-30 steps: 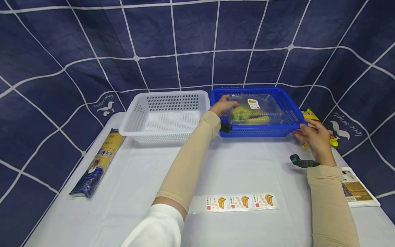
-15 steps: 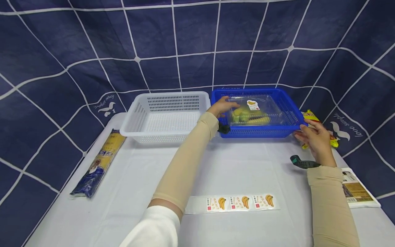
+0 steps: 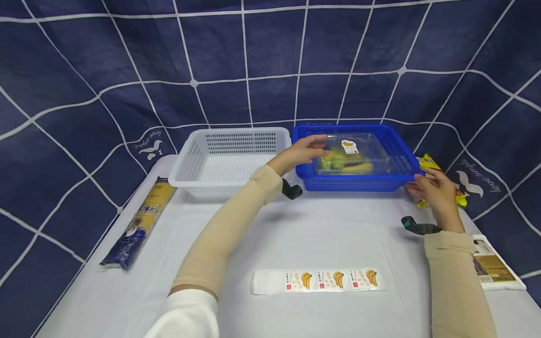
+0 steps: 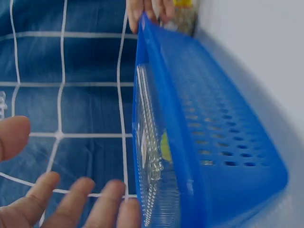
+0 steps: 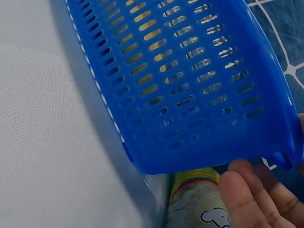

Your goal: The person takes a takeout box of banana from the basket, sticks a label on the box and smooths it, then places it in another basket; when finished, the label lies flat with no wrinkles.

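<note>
A blue plastic basket [image 3: 355,184] stands at the back right and holds a clear lidded box [image 3: 376,149]. Yellow-green fruit [image 3: 338,161] shows through the box, and a banana sticker [image 3: 349,146] is on its lid. My left hand [image 3: 300,152] hovers by the basket's left end, holding nothing. Its fingers [image 4: 73,202] are spread, apart from the box in the left wrist view. At the basket's front right corner, my right hand [image 3: 440,196] pinches the rim. In the right wrist view its fingers [image 5: 242,199] lie under the rim; the thumb is mostly out of frame.
Left of the blue basket stands a white basket [image 3: 228,189]. A strip of banana stickers [image 3: 319,281] lies in front. A long blue-and-yellow packet [image 3: 139,224] is at the left, a yellow snack bag [image 3: 428,161] behind my right hand, and a white-and-brown package [image 3: 494,267] at the right edge.
My left hand has come away from the box's left end and drawn back to the left. My right hand keeps its place at the basket corner. The head view has shifted slightly.
</note>
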